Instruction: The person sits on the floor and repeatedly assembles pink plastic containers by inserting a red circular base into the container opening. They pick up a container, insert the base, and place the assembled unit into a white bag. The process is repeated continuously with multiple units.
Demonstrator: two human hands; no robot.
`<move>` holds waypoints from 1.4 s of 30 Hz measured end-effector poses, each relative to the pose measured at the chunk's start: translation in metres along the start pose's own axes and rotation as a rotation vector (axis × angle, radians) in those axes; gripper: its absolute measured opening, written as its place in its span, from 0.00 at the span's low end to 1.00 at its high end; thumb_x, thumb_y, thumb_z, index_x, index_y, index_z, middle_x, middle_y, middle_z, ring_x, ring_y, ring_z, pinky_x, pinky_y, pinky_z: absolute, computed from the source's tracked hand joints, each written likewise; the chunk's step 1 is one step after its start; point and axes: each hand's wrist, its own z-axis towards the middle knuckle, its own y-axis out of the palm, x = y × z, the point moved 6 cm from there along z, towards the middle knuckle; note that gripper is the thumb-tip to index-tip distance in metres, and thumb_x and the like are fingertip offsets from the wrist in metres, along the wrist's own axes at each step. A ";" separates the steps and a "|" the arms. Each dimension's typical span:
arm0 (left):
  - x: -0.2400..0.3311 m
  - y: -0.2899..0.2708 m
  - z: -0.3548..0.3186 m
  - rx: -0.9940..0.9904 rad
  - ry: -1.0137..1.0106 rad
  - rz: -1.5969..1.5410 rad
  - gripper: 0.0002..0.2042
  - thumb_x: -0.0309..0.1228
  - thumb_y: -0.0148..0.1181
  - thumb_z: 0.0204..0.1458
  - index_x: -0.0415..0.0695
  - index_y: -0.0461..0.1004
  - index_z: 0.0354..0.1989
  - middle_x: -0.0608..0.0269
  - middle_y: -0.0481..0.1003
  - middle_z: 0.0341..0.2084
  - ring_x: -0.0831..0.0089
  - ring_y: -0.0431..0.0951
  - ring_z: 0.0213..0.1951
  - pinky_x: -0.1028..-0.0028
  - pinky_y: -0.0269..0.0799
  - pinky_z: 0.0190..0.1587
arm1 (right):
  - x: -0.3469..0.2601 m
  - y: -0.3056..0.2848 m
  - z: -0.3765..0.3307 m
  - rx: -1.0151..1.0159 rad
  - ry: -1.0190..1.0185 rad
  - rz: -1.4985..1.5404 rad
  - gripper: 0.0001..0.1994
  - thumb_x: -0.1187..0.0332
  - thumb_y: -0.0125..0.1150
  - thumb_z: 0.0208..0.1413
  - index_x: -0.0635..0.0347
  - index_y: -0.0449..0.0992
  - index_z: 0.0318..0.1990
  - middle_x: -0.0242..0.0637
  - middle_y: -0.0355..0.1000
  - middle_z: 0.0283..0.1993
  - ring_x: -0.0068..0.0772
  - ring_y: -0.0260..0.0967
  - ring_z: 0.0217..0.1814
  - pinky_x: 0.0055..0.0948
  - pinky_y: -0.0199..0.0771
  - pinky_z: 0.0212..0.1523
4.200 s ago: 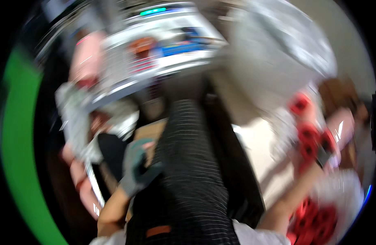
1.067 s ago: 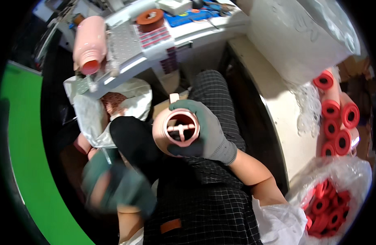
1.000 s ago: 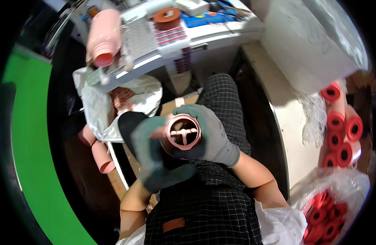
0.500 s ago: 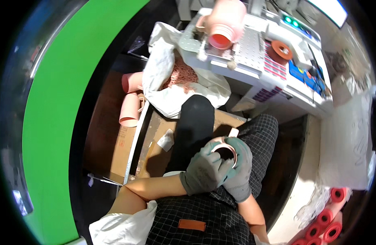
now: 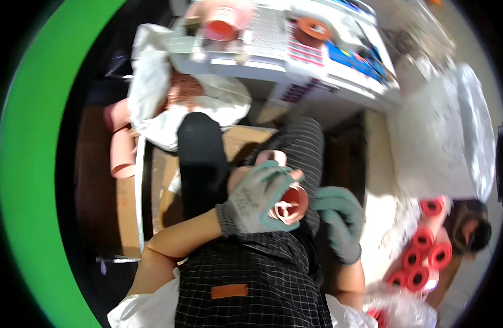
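Observation:
My left hand point(image 5: 257, 199), in a grey and green glove, is wrapped round a pink bottle point(image 5: 298, 208) above my lap. The bottle lies tilted with its round opening toward my right, and its loop handle point(image 5: 271, 157) sticks out beyond my fingers. A thin white piece point(image 5: 284, 208) shows in the opening; whether it is fixed there I cannot tell. My right hand point(image 5: 341, 221), gloved alike, is apart from the bottle to its right, beside my thigh. Its fingers are loosely bent, and no object shows in them.
Ahead stands a white machine table point(image 5: 262, 68) bearing another pink bottle point(image 5: 223, 24) and a brown tape roll point(image 5: 311, 31). A white sack point(image 5: 153, 123) holds small pink pieces. More pink bottles point(image 5: 123, 153) lie left. Red-ended rolls point(image 5: 423, 239) and a plastic bag point(image 5: 437, 136) are right.
My right hand has let go of the bottle and moved right. My left hand now holds it alone, turned so its opening faces right. The whole view has shifted.

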 end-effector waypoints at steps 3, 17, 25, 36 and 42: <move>0.014 0.016 0.008 -0.116 0.024 0.050 0.47 0.47 0.77 0.35 0.40 0.67 0.67 0.59 0.75 0.50 0.59 0.76 0.52 0.55 0.71 0.51 | -0.019 0.040 0.012 -0.355 -0.096 -0.712 0.09 0.64 0.65 0.59 0.61 0.80 0.40 0.41 0.77 0.41 0.42 0.78 0.39 0.42 0.78 0.40; 0.015 0.001 0.001 -0.036 0.010 -0.001 0.41 0.52 0.80 0.34 0.44 0.76 0.58 0.54 0.79 0.53 0.57 0.81 0.54 0.55 0.76 0.59 | -0.003 0.040 -0.011 -0.216 -0.292 -0.547 0.07 0.67 0.69 0.57 0.58 0.80 0.39 0.40 0.75 0.32 0.43 0.75 0.28 0.39 0.74 0.29; 0.024 -0.042 -0.016 0.142 0.026 -0.122 0.20 0.37 0.77 0.41 0.48 0.78 0.43 0.61 0.82 0.47 0.60 0.83 0.47 0.57 0.77 0.50 | 0.009 0.002 0.026 0.625 -0.117 -0.005 0.11 0.69 0.52 0.69 0.62 0.69 0.33 0.32 0.63 0.30 0.24 0.61 0.31 0.26 0.67 0.34; 0.026 -0.051 -0.018 0.222 0.276 0.064 0.25 0.41 0.77 0.44 0.38 0.81 0.47 0.48 0.82 0.44 0.48 0.82 0.48 0.53 0.77 0.56 | 0.051 0.107 0.156 0.101 -0.334 -0.253 0.33 0.57 0.72 0.57 0.61 0.70 0.67 0.57 0.65 0.69 0.61 0.70 0.66 0.46 0.76 0.61; -0.008 -0.049 0.003 0.036 0.057 -0.148 0.34 0.39 0.83 0.38 0.43 0.75 0.55 0.53 0.78 0.49 0.52 0.80 0.51 0.54 0.76 0.57 | 0.116 0.017 0.039 0.301 -0.184 -0.193 0.11 0.68 0.67 0.62 0.64 0.81 0.48 0.48 0.79 0.51 0.51 0.78 0.54 0.42 0.78 0.56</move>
